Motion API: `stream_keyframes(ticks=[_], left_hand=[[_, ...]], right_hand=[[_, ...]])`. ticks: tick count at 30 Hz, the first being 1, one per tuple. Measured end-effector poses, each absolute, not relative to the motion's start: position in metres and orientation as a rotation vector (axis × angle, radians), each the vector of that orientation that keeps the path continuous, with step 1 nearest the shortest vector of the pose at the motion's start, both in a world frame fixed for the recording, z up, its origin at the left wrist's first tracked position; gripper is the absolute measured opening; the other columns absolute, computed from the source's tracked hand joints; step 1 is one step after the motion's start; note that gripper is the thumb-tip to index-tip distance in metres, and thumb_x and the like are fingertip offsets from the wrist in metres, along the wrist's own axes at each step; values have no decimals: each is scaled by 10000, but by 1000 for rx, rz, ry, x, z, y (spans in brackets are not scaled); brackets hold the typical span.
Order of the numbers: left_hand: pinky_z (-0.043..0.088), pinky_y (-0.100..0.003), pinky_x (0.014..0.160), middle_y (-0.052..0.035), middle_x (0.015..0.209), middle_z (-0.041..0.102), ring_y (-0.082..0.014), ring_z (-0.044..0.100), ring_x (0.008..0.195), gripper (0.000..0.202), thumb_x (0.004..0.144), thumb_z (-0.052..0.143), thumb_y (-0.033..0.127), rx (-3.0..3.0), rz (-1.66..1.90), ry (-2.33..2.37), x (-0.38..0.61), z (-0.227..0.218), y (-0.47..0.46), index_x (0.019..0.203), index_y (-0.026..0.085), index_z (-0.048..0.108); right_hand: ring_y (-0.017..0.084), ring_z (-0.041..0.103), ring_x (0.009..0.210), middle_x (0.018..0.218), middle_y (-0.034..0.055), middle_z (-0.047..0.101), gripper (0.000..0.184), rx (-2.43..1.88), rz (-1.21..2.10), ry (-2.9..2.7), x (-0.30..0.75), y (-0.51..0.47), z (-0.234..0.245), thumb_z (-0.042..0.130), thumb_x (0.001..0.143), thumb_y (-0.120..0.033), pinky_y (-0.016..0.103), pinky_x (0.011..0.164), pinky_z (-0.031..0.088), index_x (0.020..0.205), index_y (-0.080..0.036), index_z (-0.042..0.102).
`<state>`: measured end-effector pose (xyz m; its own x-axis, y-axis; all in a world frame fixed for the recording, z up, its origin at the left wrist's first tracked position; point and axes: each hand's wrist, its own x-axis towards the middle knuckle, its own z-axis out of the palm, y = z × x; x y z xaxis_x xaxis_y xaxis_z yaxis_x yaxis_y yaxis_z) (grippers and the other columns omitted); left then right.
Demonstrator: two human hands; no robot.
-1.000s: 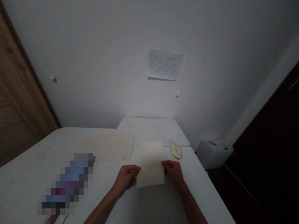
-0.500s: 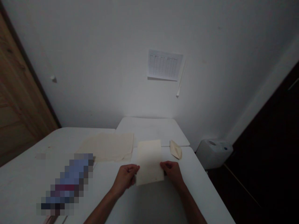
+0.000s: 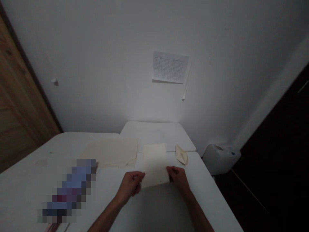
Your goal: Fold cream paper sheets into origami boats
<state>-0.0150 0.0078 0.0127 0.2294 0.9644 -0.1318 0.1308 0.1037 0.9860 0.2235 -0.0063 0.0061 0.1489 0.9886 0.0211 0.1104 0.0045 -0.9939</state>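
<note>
Wall [image 3: 101, 64]: pale, plain, spans the background. Table [image 3: 108, 180]: white, made up of adjoining sections, stands against the wall; a seam runs across it beyond the hands. Wooden panel [image 3: 14, 80]: brown, grained, at the far left.

Container [image 3: 212, 161]: whitish, with round openings or caps on top, located off the table's right side. Its contents cannot be determined.

Large paper [image 3: 111, 151]: cream, lies flat on the table left of the hands; its near right corner is uneven. Masked item [image 3: 74, 178]: obscured by coarse blocks, mostly blue with a reddish band, lies near the large paper; identity cannot be established.

Printed sheet [image 3: 170, 67]: white, bears a table of rows and columns, is on the wall and slightly tilted; text illegible.

Cream sheet [image 3: 154, 164]: located centrally over the table, between the two hands, its near edge bowed. A small dark spot shows close to that edge. Contact between its far end and the table cannot be confirmed.

Left hand [image 3: 130, 183]: grip pinches the cream sheet's left edge between thumb and fingers. Right hand [image 3: 179, 178]: grip pinches the opposite edge likewise.

Creased paper piece [image 3: 181, 155]: cream, pointed, rests on the table just beyond the right hand. White strip [image 3: 185, 88]: narrow, slants down the wall beside the printed sheet. White fitting [image 3: 54, 80]: small, on the wall near the wooden panel.
</note>
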Motion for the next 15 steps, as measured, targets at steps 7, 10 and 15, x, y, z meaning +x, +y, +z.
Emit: stream_keyframes(ticks=[7,10,15], left_hand=[[153,-196,312,54,314,445,-64,282,257,512,684,603,678,1275,896,1166,-16,12,9,627,173,540],[147,-196,310,49,315,454,-62,276,250,513,691,600,677,1287,846,1165,-14,15,7,617,173,542],[162,-192,317,46,319,449,-65,297,259,505,736,581,648,1348,810,1159,-15,12,7,581,168,553]], right_hand=[[238,671,631,703,100,723,543,-1417,997,-1199,223,-7,8,671,662,-636,287,540,502,771,-109,749],[246,678,659,722,109,727,531,-1417,954,-1201,224,-8,9,668,676,-621,293,560,513,778,-107,749],[220,666,616,712,88,721,540,-1398,1011,-1144,224,-8,8,664,680,-631,288,546,523,799,-109,738]])
